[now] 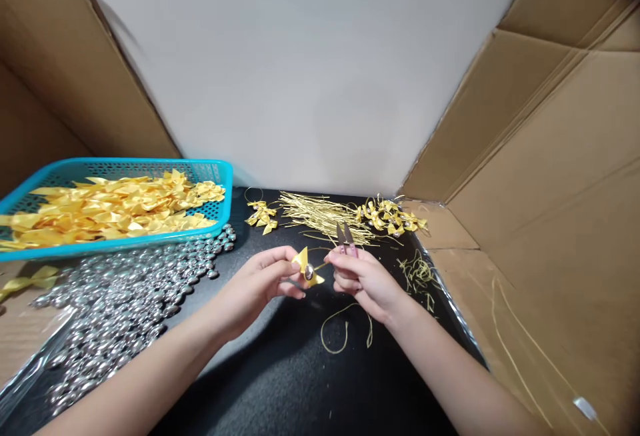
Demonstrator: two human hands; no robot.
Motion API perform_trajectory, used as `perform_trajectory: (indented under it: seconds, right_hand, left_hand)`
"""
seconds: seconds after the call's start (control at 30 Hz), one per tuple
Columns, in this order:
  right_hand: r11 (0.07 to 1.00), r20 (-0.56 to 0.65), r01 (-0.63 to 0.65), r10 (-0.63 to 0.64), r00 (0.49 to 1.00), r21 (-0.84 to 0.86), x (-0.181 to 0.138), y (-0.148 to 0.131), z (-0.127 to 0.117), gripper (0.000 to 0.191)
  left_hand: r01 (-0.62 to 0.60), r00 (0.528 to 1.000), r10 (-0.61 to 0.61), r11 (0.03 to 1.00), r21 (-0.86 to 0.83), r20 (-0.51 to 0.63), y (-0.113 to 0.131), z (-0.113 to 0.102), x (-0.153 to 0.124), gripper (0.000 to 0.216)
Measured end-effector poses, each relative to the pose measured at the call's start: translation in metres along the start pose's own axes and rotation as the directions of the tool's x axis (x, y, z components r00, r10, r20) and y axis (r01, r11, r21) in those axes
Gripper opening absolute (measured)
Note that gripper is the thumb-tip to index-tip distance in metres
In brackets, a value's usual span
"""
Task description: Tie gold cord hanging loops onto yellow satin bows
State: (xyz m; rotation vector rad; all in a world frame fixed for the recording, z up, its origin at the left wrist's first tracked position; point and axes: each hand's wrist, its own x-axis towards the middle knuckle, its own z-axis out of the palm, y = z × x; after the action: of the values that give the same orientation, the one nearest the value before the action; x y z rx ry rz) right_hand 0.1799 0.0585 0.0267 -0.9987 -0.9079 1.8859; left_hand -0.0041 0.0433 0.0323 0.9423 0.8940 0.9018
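My left hand (263,281) pinches a small yellow ribbon bow (306,267) with a silver bead at its centre, held just above the black mat (295,369). My right hand (363,279) is closed round a pair of small thread snips (345,236), whose blades point up and away. Its fingertips also touch the bow from the right. A thin gold cord (345,329) trails from the bow and curls on the mat below the hands.
A turquoise basket (223,186) of yellow ribbon pieces sits at the left, above a spread of silver beads (125,303). Gold wires (320,213), one bow (263,215), a pile of finished bows (390,216) and cord offcuts (417,276) lie behind. Cardboard walls (550,176) flank both sides.
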Motion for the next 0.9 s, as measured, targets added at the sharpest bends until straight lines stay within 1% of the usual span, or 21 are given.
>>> perform_trajectory:
  seconds: [0.07,0.13,0.17,0.23,0.3,0.37,0.43,0.53,0.6,0.63,0.73,0.83,0.9]
  right_hand:
    - [1.000,0.013,0.001,-0.001,1.000,-0.022,0.001,0.001,-0.001,0.032]
    - [0.997,0.039,0.031,-0.028,0.999,-0.074,0.001,0.001,-0.002,0.029]
    - [0.992,0.045,0.065,-0.060,0.997,-0.111,0.000,-0.001,-0.001,0.028]
    - [0.959,0.047,0.177,-0.171,0.984,-0.222,-0.004,-0.010,0.003,0.023]
    - [0.882,0.071,0.301,-0.296,0.953,-0.364,-0.008,-0.024,0.010,0.019]
    - [0.778,0.143,0.380,-0.358,0.923,-0.500,-0.012,-0.041,0.018,0.017]
    - [0.679,0.217,0.413,-0.359,0.908,-0.607,-0.014,-0.061,0.025,0.015]
    - [0.561,0.286,0.433,-0.334,0.898,-0.705,-0.014,-0.088,0.030,0.010]
    - [0.527,0.306,0.436,-0.319,0.897,-0.729,-0.013,-0.104,0.030,0.010]
    - [0.526,0.310,0.438,-0.317,0.896,-0.729,-0.013,-0.110,0.030,0.010]
    - [0.555,0.352,0.474,-0.317,0.880,-0.683,-0.014,-0.125,0.027,0.009]
    - [0.603,0.459,0.552,-0.320,0.829,-0.576,-0.014,-0.129,0.022,0.008]
    - [0.606,0.509,0.623,-0.380,0.773,-0.495,-0.012,-0.126,0.018,0.008]
  left_hand:
    - [0.001,0.993,-0.002,1.000,0.007,0.117,0.003,0.000,-0.002,0.009]
    - [0.012,0.976,-0.016,1.000,0.018,0.219,0.005,0.001,-0.004,0.012]
    - [0.019,0.967,-0.024,1.000,0.021,0.254,0.005,0.001,-0.005,0.014]
    - [0.018,0.956,-0.019,1.000,0.006,0.294,0.003,0.000,-0.003,0.019]
    - [-0.017,0.956,0.027,0.999,-0.034,0.293,-0.003,-0.003,0.000,0.029]
    - [-0.067,0.960,0.088,0.994,-0.087,0.266,-0.009,-0.007,0.005,0.043]
    - [-0.094,0.960,0.119,0.989,-0.111,0.254,-0.015,-0.011,0.009,0.050]
    - [-0.087,0.965,0.098,0.995,-0.057,0.242,-0.017,-0.014,0.011,0.046]
    - [-0.095,0.973,0.101,0.995,-0.036,0.209,-0.015,-0.014,0.011,0.042]
    - [-0.106,0.976,0.113,0.993,-0.047,0.187,-0.014,-0.015,0.011,0.039]
    - [-0.138,0.977,0.160,0.978,-0.159,0.138,-0.009,-0.014,0.017,0.033]
    - [-0.160,0.975,0.196,0.946,-0.282,0.102,0.000,-0.005,0.028,0.029]
    - [-0.149,0.970,0.202,0.936,-0.318,0.138,0.007,0.009,0.035,0.025]
